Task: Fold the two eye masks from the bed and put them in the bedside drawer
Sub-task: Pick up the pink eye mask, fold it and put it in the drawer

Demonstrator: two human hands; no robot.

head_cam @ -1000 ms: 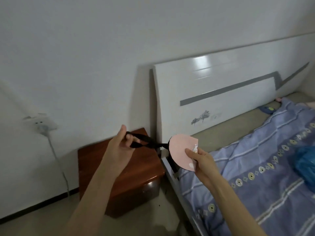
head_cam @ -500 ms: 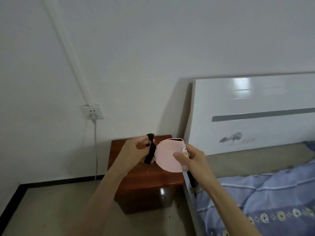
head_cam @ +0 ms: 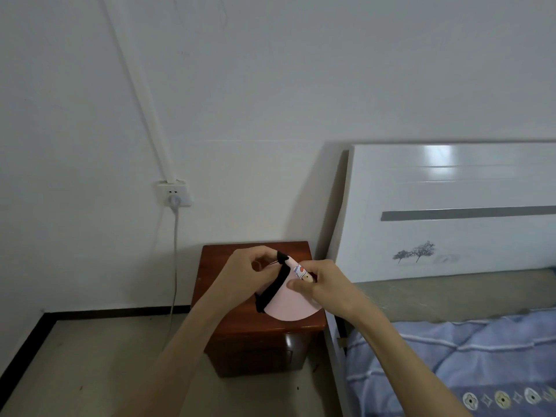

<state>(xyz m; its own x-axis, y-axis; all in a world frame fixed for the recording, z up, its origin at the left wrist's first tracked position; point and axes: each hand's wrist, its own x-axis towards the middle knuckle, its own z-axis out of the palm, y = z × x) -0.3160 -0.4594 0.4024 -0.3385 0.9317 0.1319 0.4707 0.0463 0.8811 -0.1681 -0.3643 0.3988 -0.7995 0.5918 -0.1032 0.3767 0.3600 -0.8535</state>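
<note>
A pink eye mask [head_cam: 290,303] with a black strap [head_cam: 270,291] is folded in half and held above the bedside cabinet [head_cam: 270,335]. My left hand [head_cam: 246,273] pinches the strap against the mask's left side. My right hand [head_cam: 326,284] grips the mask's upper right corner, near a small printed figure. The cabinet is reddish-brown wood, and its drawer front [head_cam: 285,350] looks closed. A second eye mask is not in view.
The white headboard [head_cam: 451,212] and the bed with a blue quilt [head_cam: 451,365] lie to the right of the cabinet. A wall socket [head_cam: 174,194] with a plugged cable [head_cam: 174,266] is on the left wall. Bare floor [head_cam: 105,362] lies left of the cabinet.
My left hand has drawn the stretched strap in toward the mask and wrapped it across the folded mask. The view has swung left from the bed to the cabinet.
</note>
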